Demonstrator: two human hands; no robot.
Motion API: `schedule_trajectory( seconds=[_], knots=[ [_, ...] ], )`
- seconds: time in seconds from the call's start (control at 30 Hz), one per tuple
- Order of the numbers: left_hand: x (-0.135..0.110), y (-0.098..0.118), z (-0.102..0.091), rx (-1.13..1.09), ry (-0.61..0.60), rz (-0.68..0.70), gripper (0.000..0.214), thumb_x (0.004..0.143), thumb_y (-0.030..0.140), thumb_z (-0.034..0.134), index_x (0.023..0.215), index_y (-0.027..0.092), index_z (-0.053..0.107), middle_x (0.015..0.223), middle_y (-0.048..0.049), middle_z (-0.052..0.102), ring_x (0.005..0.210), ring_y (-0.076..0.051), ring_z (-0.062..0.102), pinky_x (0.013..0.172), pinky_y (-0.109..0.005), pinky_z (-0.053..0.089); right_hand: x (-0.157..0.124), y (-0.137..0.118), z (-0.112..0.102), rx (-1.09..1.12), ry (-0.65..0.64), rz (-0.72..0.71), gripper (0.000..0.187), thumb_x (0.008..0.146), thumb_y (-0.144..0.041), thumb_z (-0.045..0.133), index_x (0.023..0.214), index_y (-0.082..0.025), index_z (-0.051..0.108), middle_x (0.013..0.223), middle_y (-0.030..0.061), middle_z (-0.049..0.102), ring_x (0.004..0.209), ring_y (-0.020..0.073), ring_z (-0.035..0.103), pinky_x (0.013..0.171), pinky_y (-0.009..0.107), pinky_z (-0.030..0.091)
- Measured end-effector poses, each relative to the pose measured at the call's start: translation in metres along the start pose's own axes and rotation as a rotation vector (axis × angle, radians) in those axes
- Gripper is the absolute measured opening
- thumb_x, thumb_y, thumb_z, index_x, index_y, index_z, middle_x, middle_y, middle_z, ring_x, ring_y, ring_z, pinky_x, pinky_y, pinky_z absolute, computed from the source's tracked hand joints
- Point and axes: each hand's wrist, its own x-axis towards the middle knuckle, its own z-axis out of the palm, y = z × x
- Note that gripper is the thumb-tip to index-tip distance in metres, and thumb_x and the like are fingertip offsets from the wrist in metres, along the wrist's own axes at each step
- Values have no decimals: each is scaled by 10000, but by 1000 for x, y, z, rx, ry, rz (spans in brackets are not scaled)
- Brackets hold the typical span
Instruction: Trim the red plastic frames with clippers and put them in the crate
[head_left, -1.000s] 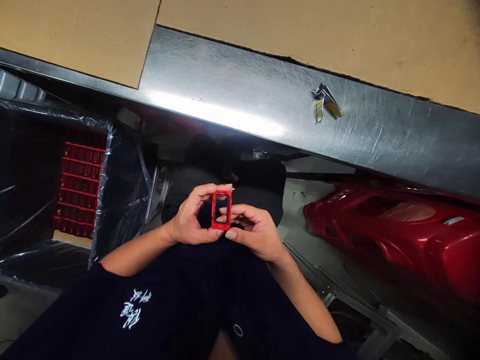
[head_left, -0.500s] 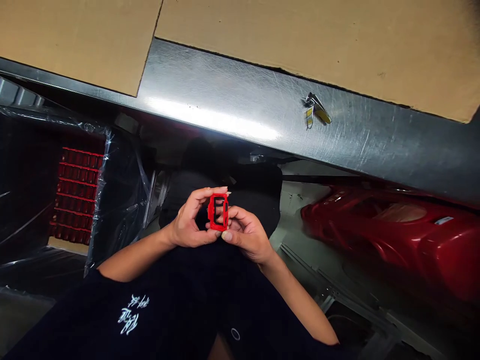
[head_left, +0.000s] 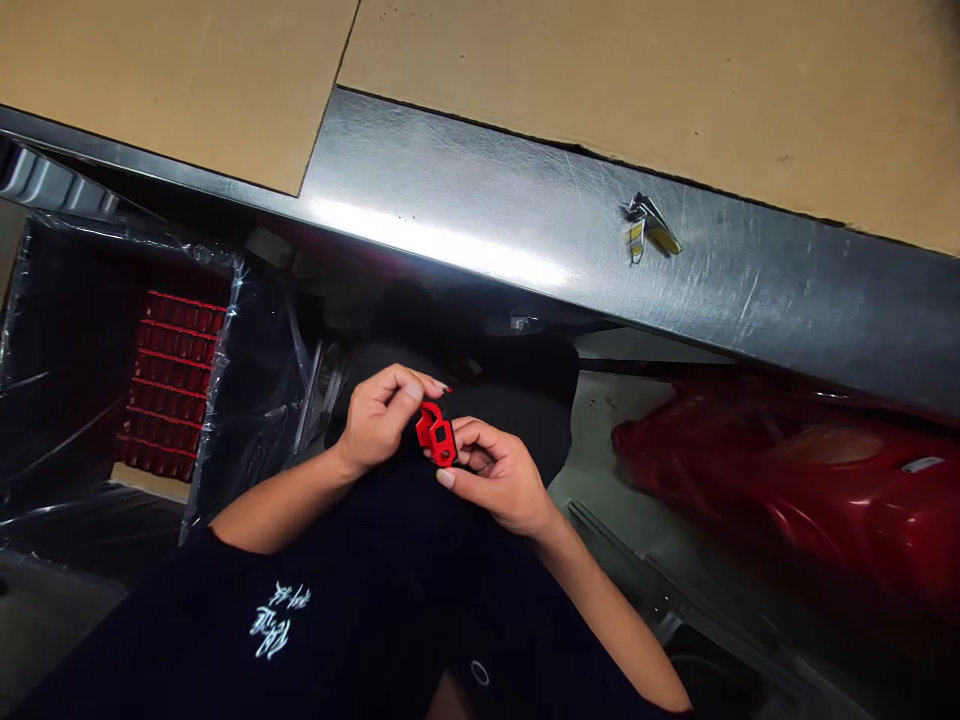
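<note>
In front of my torso, a small red plastic part [head_left: 444, 441] with black along its side and cut-out openings is held tilted. My right hand [head_left: 501, 472] pinches its lower right side between thumb and fingers. At the upper left end of the part, my left hand [head_left: 386, 412] is closed, thumb against the forefinger. A bit of red shows past the left fingertips, and the fingers hide the part's upper end.
A metal bench [head_left: 465, 200] carries cardboard sheets [head_left: 600, 80] and what looks like a nail clipper [head_left: 654, 228]. To the left, a plastic-lined bin [head_left: 259, 330] holds rows of similar red parts [head_left: 172, 385]. Red plastic-wrapped pieces [head_left: 787, 470] lie on the right.
The red part has been turned from its open frame face to a slanted side face. My left hand has moved from spanning its left side to a pinch at its upper end.
</note>
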Motion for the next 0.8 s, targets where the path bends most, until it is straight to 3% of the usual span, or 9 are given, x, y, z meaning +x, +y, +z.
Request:
schedule_trajectory(
  seconds=[0.13, 0.27, 0.43, 0.63, 0.8],
  knots=[
    [11, 2, -8, -40, 160, -55, 458, 1017, 462, 524, 661, 184, 604, 748, -45, 727, 865, -222, 743, 921, -400, 574, -1, -2, -3, 38, 8, 18, 247, 773, -324, 875, 890, -196, 700, 1029, 59, 722, 929, 179, 729, 860, 315, 603],
    [3, 0, -10, -130, 39, -104, 275, 985, 446, 582, 956, 192, 684, 766, -23, 706, 860, -214, 729, 900, -396, 578, 0, -1, -5, 105, 28, 56, 294, 742, -351, 899, 892, -195, 701, 972, 53, 744, 895, 191, 747, 835, 327, 608],
    [-7, -1, -10, 6, -186, 35, 417, 927, 502, 647, 1209, 196, 676, 1062, -87, 730, 956, -214, 701, 864, -343, 562, -1, -1, -6, 118, 23, 54, 303, 736, -374, 902, 895, -198, 713, 947, 41, 747, 827, 164, 729, 800, 310, 608],
    [-2, 7, -16, 113, -279, 48, 453, 909, 587, 626, 1129, 192, 657, 1024, -90, 698, 946, -234, 676, 863, -363, 543, -4, -6, -10, -99, 124, -11, 244, 777, -331, 877, 948, -215, 747, 1150, 77, 742, 978, 194, 731, 892, 338, 624],
    [3, 17, -16, 229, -263, -82, 291, 857, 445, 743, 933, 195, 614, 933, -41, 698, 842, -173, 657, 801, -301, 518, 0, -12, -20, -132, 191, -117, 220, 806, -289, 859, 1014, -272, 792, 1171, 59, 755, 1084, 222, 738, 915, 350, 637]
  ],
)
